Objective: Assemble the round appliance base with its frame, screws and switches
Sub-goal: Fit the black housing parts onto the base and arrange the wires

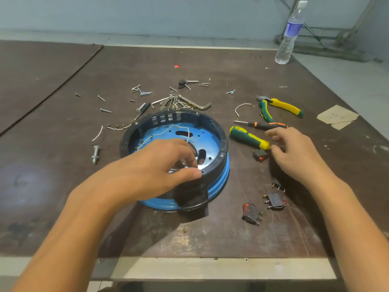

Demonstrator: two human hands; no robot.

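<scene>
The round blue base [225, 173] sits in the middle of the table with its black frame ring [223, 142] on top and white wires inside. My left hand [160, 165] reaches into the ring, thumb on the near rim, fingers pinching a small shiny part that I cannot identify. My right hand [294, 152] hovers with loosely curled fingers at the green-and-yellow screwdriver [248, 137], holding nothing. Three black rocker switches lie to the right: one [260, 155] under my right fingers, two more [274, 200] [251, 213] nearer me. Loose screws [141, 90] are scattered behind the base.
Yellow-handled pliers [282, 106], a slim black-and-orange screwdriver [261, 124], hex keys [195, 104] and a bolt [95, 153] lie around the base. A plastic water bottle [289, 34] stands at the far right corner. The table's front edge [210, 267] is close to me.
</scene>
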